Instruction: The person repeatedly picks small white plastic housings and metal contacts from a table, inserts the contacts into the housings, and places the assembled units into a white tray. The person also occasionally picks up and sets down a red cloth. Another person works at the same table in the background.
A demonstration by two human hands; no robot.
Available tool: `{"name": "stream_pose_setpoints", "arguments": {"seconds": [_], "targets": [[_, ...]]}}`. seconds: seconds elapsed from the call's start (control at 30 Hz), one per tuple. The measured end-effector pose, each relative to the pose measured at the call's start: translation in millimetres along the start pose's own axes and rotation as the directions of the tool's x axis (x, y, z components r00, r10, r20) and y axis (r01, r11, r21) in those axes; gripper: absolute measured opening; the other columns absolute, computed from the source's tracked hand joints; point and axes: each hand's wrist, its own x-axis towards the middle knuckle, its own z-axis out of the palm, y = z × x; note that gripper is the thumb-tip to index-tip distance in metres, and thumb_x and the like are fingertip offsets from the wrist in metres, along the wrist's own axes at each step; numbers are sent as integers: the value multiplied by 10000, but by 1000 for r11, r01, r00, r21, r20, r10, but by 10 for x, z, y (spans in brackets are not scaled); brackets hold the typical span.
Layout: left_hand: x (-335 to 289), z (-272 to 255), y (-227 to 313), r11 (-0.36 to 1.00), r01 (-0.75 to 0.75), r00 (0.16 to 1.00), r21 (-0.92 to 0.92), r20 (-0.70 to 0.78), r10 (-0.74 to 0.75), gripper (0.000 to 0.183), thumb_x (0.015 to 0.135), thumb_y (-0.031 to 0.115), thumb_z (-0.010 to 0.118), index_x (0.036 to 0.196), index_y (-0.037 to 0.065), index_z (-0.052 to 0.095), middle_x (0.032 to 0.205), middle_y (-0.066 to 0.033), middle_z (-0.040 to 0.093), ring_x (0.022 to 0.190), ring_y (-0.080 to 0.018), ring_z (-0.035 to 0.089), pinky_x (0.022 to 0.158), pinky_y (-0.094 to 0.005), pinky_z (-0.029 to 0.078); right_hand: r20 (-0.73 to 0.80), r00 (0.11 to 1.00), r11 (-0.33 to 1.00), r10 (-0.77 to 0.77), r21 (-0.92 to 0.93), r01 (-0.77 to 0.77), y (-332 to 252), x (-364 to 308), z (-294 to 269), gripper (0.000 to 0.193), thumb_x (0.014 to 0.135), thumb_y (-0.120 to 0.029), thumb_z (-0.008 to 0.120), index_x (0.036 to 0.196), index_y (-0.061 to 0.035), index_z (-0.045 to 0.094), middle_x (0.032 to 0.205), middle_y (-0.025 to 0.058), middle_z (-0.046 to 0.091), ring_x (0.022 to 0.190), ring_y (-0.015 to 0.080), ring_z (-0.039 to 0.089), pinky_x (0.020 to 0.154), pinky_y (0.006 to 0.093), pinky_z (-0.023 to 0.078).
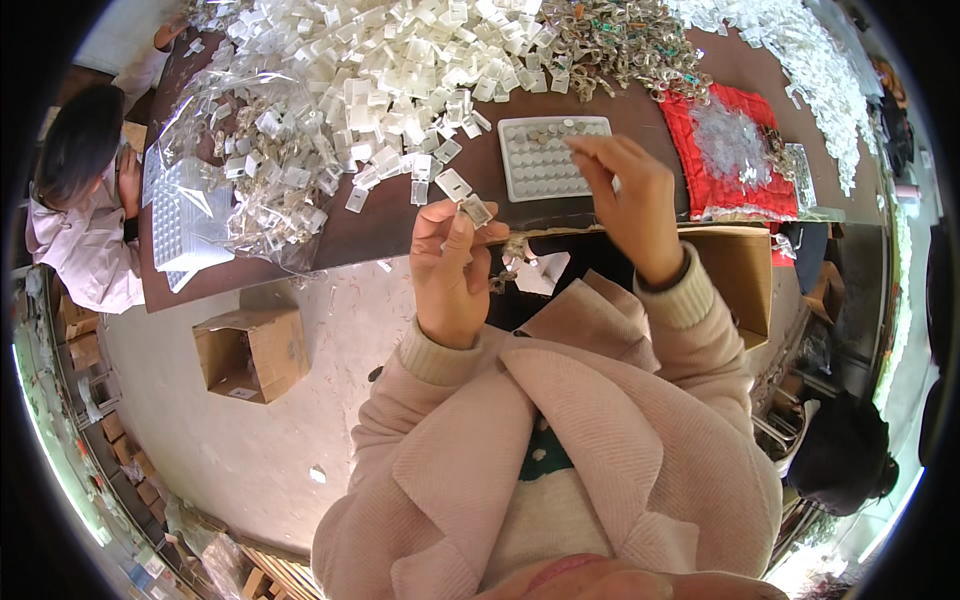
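Observation:
My left hand (450, 280) holds a small clear plastic case (455, 186) between thumb and fingers, at the table's near edge. The case looks hinged open, with one half tilted towards me. Over a white tray (504, 165) with rows of round hollows, my right hand (632, 195) reaches in from the right. Its thumb and fingertips are drawn together above the tray, and whatever they pinch is too small to make out. Small round discs (550, 130) lie in the tray's far rows. Close to my left fingers, several small brownish pieces (515, 250) show at the table edge.
A large heap of clear plastic cases (400, 60) covers the table's far left, beside a pile of metallic-looking pieces (620, 45). A red cloth (680, 150) carries clear bits at right. Cardboard boxes (275, 350) stand below. Another person (85, 220) sits at left.

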Motion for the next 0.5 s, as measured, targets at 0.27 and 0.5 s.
{"name": "stream_pose_setpoints", "arguments": {"seconds": [0.27, 0.5], "targets": [[102, -50, -44, 999, 9, 999, -34, 39, -8, 102, 989, 82, 599, 1090, 95, 590, 1038, -176, 704, 676, -88, 632, 431, -168, 338, 58, 998, 987, -23, -155, 31, 604, 230, 146, 142, 877, -100, 666, 999, -130, 733, 881, 60, 673, 771, 303, 668, 639, 387, 519], [161, -95, -55, 1000, 20, 997, -12, 81, -19, 108, 995, 81, 587, 1101, 88, 602, 1033, -183, 706, 619, -67, 592, 421, -168, 323, 92, 994, 979, 51, -200, -32, 650, 247, 208, 121, 846, -103, 679, 957, -130, 721, 888, 66, 659, 790, 303, 665, 659, 401, 519]]}}
